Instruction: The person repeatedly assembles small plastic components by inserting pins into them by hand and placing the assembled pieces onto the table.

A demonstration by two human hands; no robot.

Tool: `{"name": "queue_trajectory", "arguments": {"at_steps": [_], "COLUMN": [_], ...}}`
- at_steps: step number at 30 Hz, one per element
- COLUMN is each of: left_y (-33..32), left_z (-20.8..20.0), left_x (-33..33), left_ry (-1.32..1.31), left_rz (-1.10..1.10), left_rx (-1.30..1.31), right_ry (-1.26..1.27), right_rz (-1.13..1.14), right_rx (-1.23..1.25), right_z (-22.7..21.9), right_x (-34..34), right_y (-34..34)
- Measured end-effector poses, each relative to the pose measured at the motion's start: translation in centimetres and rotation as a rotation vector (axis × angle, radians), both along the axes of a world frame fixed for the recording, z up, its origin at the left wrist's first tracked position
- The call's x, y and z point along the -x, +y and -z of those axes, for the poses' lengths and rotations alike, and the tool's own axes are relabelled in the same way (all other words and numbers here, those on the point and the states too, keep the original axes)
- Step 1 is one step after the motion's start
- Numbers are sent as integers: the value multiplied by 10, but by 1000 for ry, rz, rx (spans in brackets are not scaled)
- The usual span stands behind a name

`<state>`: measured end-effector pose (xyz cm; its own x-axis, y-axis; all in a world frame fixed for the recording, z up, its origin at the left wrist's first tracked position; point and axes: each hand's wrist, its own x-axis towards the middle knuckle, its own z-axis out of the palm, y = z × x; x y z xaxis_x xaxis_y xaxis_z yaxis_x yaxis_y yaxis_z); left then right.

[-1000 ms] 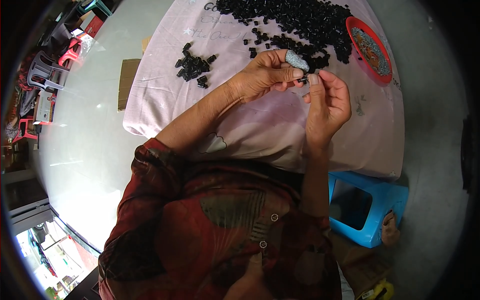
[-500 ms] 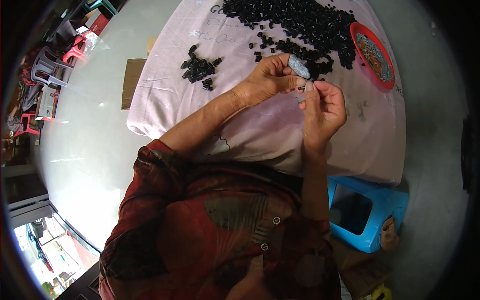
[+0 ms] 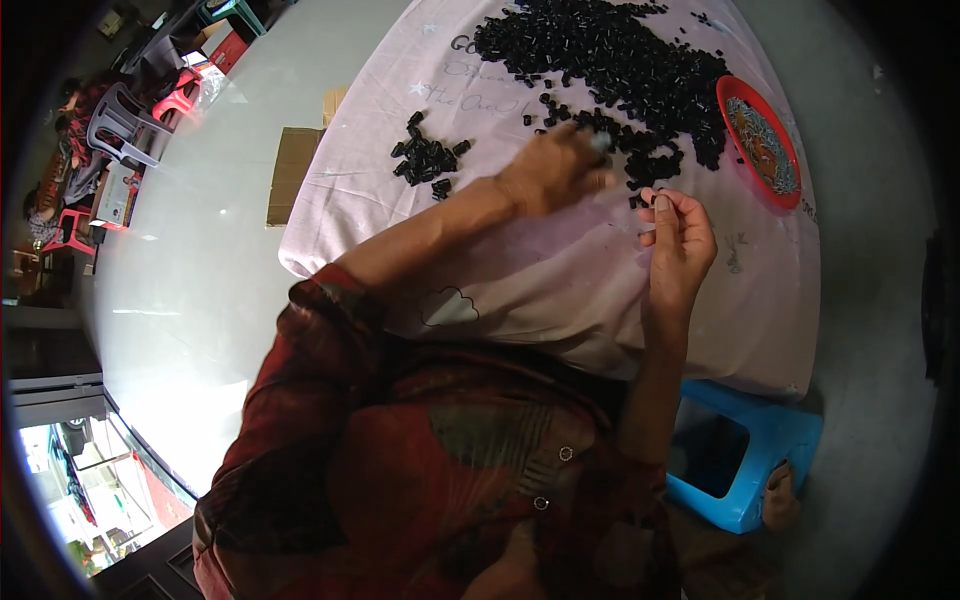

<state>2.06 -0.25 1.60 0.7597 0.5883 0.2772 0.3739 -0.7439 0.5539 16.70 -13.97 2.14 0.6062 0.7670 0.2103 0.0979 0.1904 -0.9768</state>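
Note:
My left hand (image 3: 555, 172) is smeared by motion over the cloth, just below the big heap of small black plastic parts (image 3: 610, 60); its fingers cannot be made out clearly. A pale grey covering (image 3: 600, 142) wraps one of its fingers. To its right, my right hand (image 3: 680, 245) pinches a small black part between thumb and forefinger, mostly hidden by the fingertips. Loose black parts lie close by its tips. A smaller pile of black parts (image 3: 428, 158) sits apart on the left side of the pink cloth (image 3: 500, 255).
On the table's right side, a red bowl (image 3: 722, 95) holds small silvery metal pieces and some orange-brown ones. A blue stool (image 3: 745, 510) stands under the near right corner. Cardboard (image 3: 292, 178) lies left of the table. Farther left are a grey chair (image 3: 125, 125) and boxes.
My left hand has come away from the right hand and moved left, now blurred. My right hand keeps its pinch. The whole view has shifted slightly.

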Motion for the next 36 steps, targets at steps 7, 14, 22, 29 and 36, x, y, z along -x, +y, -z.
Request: {"name": "queue_trajectory", "arguments": {"at_steps": [7, 14, 22, 29, 36], "left_y": [10, 79, 76, 37, 3], "left_z": [8, 14, 17, 1, 10], "left_x": [-4, 3, 4, 10, 1], "left_ry": [-288, 5, -131, -591, -745], "left_rz": [-58, -332, -158, 213, 317], "left_rx": [-52, -30, 12, 1236, 1666], "right_ry": [-60, -205, -122, -118, -5], "right_rz": [34, 27, 11, 0, -42], "right_rx": [30, 32, 30, 10, -17], "right_z": [22, 20, 20, 13, 2], "right_x": [-10, -2, 0, 2, 14], "right_y": [-3, -2, -3, -8, -10]}}
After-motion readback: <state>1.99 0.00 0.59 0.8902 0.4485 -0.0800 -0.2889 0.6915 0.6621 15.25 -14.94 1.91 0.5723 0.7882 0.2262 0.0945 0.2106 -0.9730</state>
